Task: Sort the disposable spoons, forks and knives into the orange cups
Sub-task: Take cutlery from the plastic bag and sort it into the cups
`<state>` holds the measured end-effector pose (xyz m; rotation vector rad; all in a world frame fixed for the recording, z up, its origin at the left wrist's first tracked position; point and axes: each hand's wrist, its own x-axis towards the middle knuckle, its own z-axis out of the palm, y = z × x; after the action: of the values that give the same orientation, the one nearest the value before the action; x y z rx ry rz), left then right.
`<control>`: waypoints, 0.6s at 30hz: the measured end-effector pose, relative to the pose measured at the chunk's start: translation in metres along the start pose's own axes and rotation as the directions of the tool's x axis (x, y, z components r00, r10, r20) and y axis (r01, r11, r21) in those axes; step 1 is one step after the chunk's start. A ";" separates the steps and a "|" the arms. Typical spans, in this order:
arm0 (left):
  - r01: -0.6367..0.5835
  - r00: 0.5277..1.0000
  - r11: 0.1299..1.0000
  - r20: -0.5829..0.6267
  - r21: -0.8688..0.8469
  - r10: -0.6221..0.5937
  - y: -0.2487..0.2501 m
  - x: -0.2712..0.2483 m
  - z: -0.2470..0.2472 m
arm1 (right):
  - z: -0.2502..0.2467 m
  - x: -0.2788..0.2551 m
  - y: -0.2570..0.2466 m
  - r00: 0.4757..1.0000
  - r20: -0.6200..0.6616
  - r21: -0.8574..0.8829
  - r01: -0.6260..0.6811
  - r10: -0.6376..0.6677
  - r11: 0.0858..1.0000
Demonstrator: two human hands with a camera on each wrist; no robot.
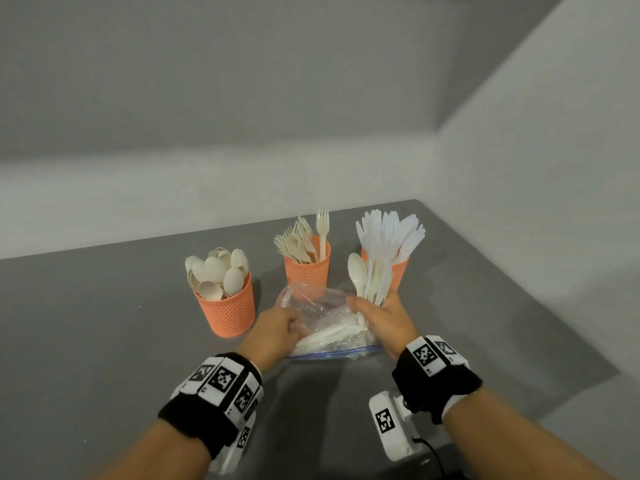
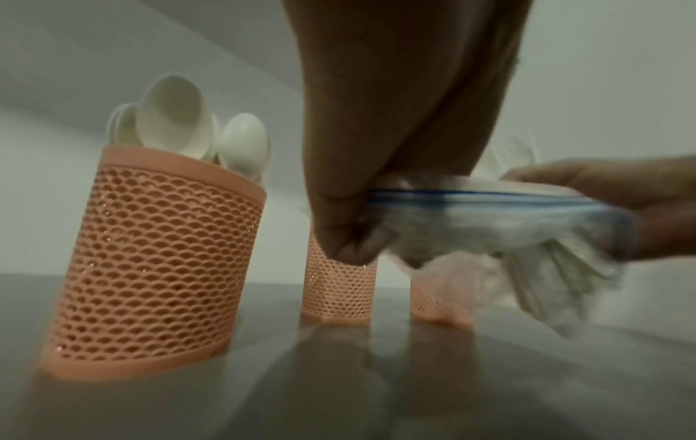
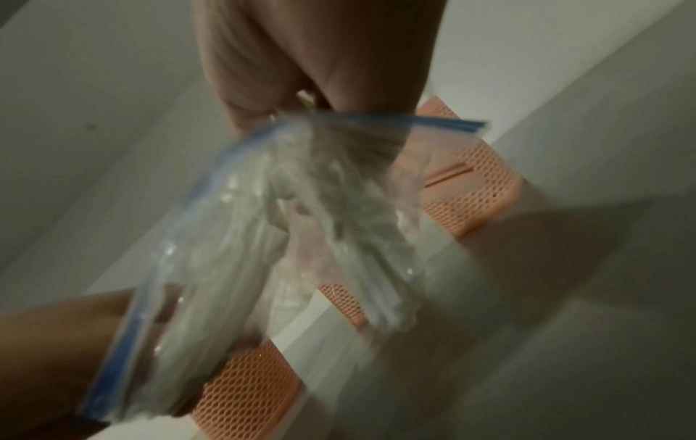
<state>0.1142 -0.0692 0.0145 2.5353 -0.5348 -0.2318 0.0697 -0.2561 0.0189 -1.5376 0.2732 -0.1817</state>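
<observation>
Both arms reach forward, each with a black band at the wrist. The left hand (image 1: pixel 277 329) is curled and pinches the bag (image 1: pixel 322 306). The right hand (image 1: pixel 384 320) grips a bunch of cutlery (image 1: pixel 372 275), and seems to touch the bag too.

Bare forearms, a black band on each wrist

Each wristband (image 1: pixel 211 403) carries white blocks printed with black square markers; a white camera unit (image 1: pixel 389 427) with a thin black cable hangs under the right wrist.
</observation>
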 end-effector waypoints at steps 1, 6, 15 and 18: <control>0.018 0.999 0.998 -0.045 0.062 -0.016 -0.001 0.000 0.004 | 0.000 0.000 -0.003 0.999 -0.031 0.003 0.020 -0.020 1.000; 0.236 0.968 0.948 0.033 0.213 -0.248 -0.024 0.000 0.024 | -0.003 0.006 -0.030 0.975 -0.173 0.160 0.170 -0.141 0.972; 0.253 0.958 0.945 0.083 0.207 -0.275 -0.006 0.000 -0.011 | -0.010 0.007 -0.062 0.991 0.050 0.293 0.102 -0.121 0.951; -0.013 1.000 0.992 -0.012 -0.124 0.012 0.036 -0.010 -0.038 | 0.000 0.002 -0.064 0.991 0.120 0.324 0.022 -0.064 0.946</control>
<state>0.1034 -0.0753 0.0668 2.4110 -0.5158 -0.2390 0.0749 -0.2584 0.0826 -1.2244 0.1002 -0.1521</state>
